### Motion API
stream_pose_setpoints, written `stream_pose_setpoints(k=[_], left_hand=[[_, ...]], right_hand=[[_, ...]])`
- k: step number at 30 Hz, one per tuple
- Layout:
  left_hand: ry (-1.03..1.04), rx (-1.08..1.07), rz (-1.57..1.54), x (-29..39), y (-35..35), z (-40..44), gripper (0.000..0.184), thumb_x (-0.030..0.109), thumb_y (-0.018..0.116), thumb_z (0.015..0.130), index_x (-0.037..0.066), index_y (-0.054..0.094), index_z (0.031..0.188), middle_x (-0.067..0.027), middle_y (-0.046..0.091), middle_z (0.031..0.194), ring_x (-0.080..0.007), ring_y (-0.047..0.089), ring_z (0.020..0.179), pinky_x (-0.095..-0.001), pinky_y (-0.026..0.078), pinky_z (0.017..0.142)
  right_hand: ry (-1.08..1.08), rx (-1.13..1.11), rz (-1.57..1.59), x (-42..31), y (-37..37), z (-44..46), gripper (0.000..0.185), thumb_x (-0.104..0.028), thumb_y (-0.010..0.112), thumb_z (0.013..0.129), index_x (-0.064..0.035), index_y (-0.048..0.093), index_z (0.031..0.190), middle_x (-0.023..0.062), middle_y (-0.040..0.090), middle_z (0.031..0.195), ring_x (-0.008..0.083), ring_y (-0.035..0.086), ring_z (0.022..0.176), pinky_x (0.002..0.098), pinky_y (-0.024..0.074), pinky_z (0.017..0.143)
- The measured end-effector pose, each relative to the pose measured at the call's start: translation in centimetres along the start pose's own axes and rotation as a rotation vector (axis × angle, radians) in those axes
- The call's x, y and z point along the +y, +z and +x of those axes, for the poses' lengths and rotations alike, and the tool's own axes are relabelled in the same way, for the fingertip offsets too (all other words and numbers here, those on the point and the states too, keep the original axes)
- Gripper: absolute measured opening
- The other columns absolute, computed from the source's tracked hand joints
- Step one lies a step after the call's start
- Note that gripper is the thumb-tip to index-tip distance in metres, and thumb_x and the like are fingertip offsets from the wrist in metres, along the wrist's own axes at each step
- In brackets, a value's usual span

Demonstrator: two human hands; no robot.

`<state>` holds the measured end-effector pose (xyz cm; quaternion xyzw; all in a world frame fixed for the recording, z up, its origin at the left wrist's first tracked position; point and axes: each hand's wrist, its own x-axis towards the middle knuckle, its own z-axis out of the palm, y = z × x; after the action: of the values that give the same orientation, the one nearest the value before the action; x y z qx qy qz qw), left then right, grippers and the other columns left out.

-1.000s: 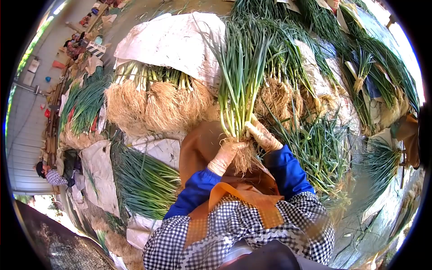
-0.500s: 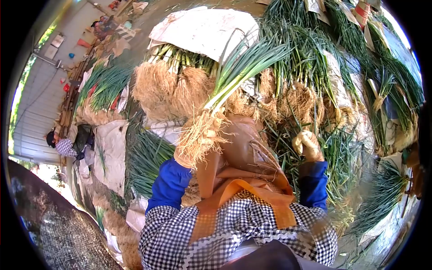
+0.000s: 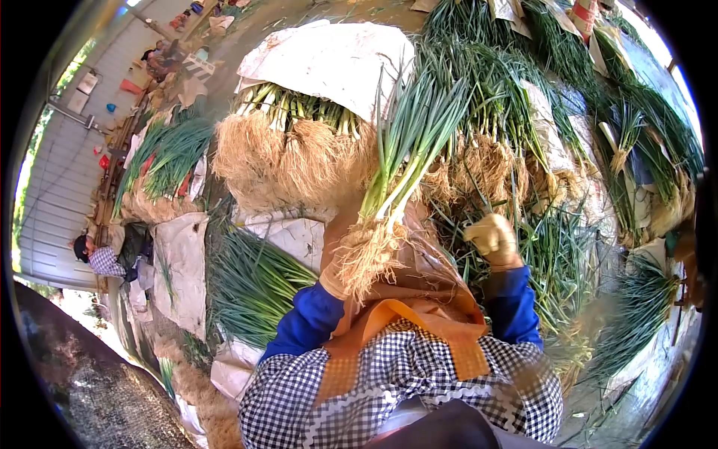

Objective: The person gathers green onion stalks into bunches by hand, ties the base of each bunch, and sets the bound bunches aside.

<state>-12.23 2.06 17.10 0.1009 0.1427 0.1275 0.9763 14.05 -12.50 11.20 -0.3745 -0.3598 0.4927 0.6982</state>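
Note:
My left hand, in a pale glove, is closed round the root end of a bunch of green onions. The tan roots hang over the fingers, and the green leaves point up and to the right. To the right, my right hand, gloved too, is held with curled fingers above loose green leaves; what it holds, if anything, is too small to make out. A brown apron covers the lap below the bunch.
Rooted bundles lie ahead under a white sack. More onions lie at the left, and others at the right. A person sits at the far left.
The right hand has left the bunch and moved right, its fingers now curled. The bunch stayed in the left hand, swung left and tilted, then came partly back toward the middle.

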Motion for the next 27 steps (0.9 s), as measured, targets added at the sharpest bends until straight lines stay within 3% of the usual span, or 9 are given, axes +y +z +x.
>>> stream_pose_setpoints(k=[1,3,7,13,14,15,17,23,27], left_hand=[[0.049,0.109,0.059,-0.8,-0.3,0.3,0.036,0.014,0.051,0.085,0.000,0.047,0.119,-0.0134,0.059,0.090,-0.0174,0.058,0.068,-0.0276,0.052,0.054],[-0.079,0.064,0.341,-1.5,-1.4,1.1,0.034,0.009,0.052,0.083,0.000,0.049,0.116,-0.0136,0.058,0.099,-0.0183,0.059,0.082,-0.0248,0.052,0.063],[0.251,-0.035,2.317,-6.7,-2.8,4.8,0.025,0.014,0.052,0.080,0.001,0.056,0.102,-0.0097,0.063,0.090,-0.0241,0.062,0.075,-0.0350,0.051,0.067],[0.079,0.245,2.402,-8.7,0.0,6.2,0.034,0.026,0.046,0.085,0.002,0.050,0.110,-0.0220,0.059,0.087,-0.0310,0.060,0.074,-0.0427,0.049,0.065],[0.574,-0.354,2.436,-9.2,-6.2,6.1,0.048,0.027,0.047,0.086,0.005,0.039,0.128,-0.0259,0.056,0.102,-0.0328,0.061,0.074,-0.0424,0.050,0.069],[0.092,-0.172,2.516,-7.1,1.4,4.4,0.059,0.030,0.049,0.085,0.007,0.030,0.136,-0.0189,0.055,0.114,-0.0308,0.061,0.073,-0.0380,0.051,0.071],[-0.368,-0.249,2.311,-3.2,7.1,3.9,0.063,0.031,0.053,0.084,0.007,0.028,0.137,-0.0138,0.046,0.130,-0.0266,0.061,0.087,-0.0371,0.051,0.075],[0.323,0.224,0.979,-1.9,-1.1,9.6,0.060,0.021,0.053,0.089,0.004,0.024,0.139,-0.0159,0.028,0.142,-0.0243,0.026,0.132,-0.0342,0.029,0.105],[-0.190,0.144,-0.060,-8.3,0.5,8.9,0.028,0.009,0.057,0.083,0.002,0.055,0.110,-0.0109,0.063,0.095,-0.0220,0.062,0.081,-0.0316,0.052,0.074]], right_hand=[[-0.019,-0.165,0.312,2.8,-5.1,-0.2,0.042,-0.040,0.048,0.090,-0.0017,0.061,0.079,0.0065,0.059,0.067,0.0123,0.053,0.058,0.0279,0.0457,0.063],[0.395,0.252,-0.480,1.9,-3.6,-0.4,0.044,-0.041,0.047,0.091,0.0004,0.059,0.099,0.0103,0.062,0.087,0.0176,0.060,0.079,0.0340,0.0462,0.078],[0.316,0.141,0.167,0.8,2.0,1.4,0.058,-0.037,0.047,0.092,-0.0058,0.029,0.137,0.0108,0.044,0.129,0.0211,0.050,0.109,0.0340,0.0382,0.093],[0.306,0.367,0.342,4.6,2.1,3.0,0.036,-0.024,0.054,0.086,-0.0025,0.049,0.114,0.0104,0.059,0.095,0.0207,0.059,0.079,0.0336,0.0507,0.071],[0.339,0.399,0.530,3.7,2.3,3.1,0.029,-0.020,0.053,0.083,-0.0017,0.054,0.105,0.0118,0.061,0.084,0.0232,0.060,0.070,0.0367,0.0526,0.065],[0.342,0.526,0.567,4.3,1.5,2.6,0.031,-0.021,0.055,0.081,-0.0003,0.054,0.105,0.0128,0.062,0.084,0.0232,0.060,0.069,0.0374,0.0530,0.063],[0.434,0.474,0.527,3.5,0.2,1.5,0.032,-0.021,0.055,0.080,0.0000,0.053,0.104,0.0126,0.062,0.085,0.0235,0.060,0.068,0.0377,0.0533,0.059],[0.310,0.204,0.433,1.2,2.2,1.2,0.044,-0.016,0.053,0.078,0.0027,0.045,0.116,0.0139,0.059,0.094,0.0208,0.060,0.074,0.0332,0.0536,0.063],[0.201,0.217,0.019,2.0,2.7,2.3,0.055,-0.018,0.054,0.077,0.0011,0.041,0.127,0.0102,0.053,0.112,0.0188,0.052,0.099,0.0301,0.0412,0.087]])
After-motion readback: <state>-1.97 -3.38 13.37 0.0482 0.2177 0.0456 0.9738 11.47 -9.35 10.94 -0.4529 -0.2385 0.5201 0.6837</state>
